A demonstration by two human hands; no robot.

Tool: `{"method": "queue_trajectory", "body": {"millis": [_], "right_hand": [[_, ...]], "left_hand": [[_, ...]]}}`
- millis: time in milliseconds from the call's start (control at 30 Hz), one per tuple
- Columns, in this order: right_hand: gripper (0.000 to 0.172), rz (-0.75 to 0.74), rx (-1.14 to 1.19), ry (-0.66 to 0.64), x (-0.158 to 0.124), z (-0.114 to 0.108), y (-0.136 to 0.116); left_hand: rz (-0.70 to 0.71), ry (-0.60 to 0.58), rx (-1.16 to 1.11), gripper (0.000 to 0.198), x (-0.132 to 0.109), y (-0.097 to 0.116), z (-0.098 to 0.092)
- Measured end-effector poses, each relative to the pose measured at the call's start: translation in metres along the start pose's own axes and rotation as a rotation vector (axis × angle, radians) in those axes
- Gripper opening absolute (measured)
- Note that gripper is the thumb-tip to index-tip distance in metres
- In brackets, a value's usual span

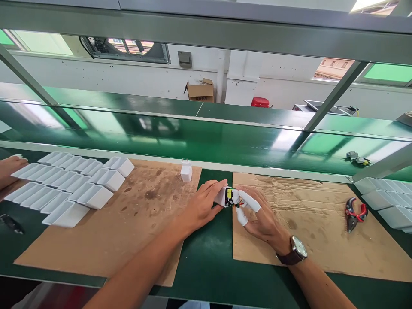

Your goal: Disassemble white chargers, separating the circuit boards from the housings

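Note:
Between my two hands, over the green strip of bench, is a white plastic charger housing [220, 197]. My left hand [203, 204] is closed around its left side. White finger covers show on my right hand [259, 216], whose fingertips pinch a small circuit board [229, 196] with a yellow part at the housing's open end. How far the board sits inside the housing is hard to tell. Beyond my left hand, a white plug charger [186, 171] stands upright on the left cardboard sheet [144, 231].
Rows of white open housings [93, 195] lie at the left, near another person's hand [13, 169]. Red-and-black pliers [355, 213] rest on the right cardboard sheet [289, 201]. More white housings [391, 201] sit at the far right. Small parts [358, 159] lie on the green conveyor [206, 137].

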State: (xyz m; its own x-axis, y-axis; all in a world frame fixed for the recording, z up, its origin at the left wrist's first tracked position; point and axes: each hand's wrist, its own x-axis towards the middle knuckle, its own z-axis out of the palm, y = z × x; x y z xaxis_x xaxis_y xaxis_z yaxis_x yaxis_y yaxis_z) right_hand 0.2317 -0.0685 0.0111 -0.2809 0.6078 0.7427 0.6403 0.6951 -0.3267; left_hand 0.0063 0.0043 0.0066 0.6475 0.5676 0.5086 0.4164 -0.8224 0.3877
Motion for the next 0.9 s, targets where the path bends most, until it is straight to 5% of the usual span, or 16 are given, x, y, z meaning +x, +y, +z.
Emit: {"method": "queue_trajectory", "body": {"millis": [900], "right_hand": [[0.085,-0.024,0.003,0.018,-0.0007,-0.0028,0.0009]], "left_hand": [[-0.001,0.016,0.004,0.071,-0.0007,0.0008,-0.0008]]}}
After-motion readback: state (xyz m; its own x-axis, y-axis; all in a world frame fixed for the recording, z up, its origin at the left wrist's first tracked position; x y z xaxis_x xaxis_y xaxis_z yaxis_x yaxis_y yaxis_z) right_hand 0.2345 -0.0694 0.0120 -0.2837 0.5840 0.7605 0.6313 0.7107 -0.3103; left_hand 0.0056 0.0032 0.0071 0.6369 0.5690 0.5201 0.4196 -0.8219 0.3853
